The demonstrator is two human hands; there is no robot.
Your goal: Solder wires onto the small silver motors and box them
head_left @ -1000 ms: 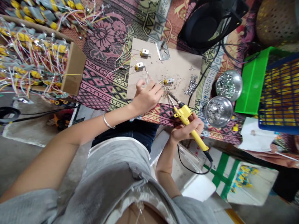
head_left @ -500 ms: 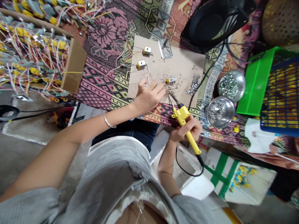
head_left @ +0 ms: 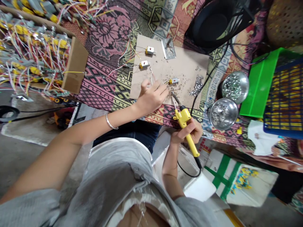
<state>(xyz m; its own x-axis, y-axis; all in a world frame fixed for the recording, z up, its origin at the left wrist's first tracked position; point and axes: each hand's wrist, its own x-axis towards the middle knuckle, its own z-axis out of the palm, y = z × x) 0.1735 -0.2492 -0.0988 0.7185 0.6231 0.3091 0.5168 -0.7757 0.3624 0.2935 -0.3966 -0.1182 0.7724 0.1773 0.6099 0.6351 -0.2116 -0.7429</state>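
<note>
I see the small motor [head_left: 173, 81] lying on the cardboard sheet [head_left: 184, 67], its wires pinned by my left hand [head_left: 151, 97], fingers curled on them. My right hand [head_left: 188, 132] grips the yellow soldering iron [head_left: 183, 117], tip just below the motor. Soldering seems underway; I judge the tip must meet the terminal steadily.

A makeshift small-parts assembly workshop: a brown cardboard box [head_left: 35, 50] heaped with yellow wired components fills the upper left of the frame. At centre, a solder-flecked cardboard work board [head_left: 184, 67] lies on a patterned woven mat [head_left: 106, 34]. Two shiny metal bowls of silver bits [head_left: 223, 112] sit at right.
</note>
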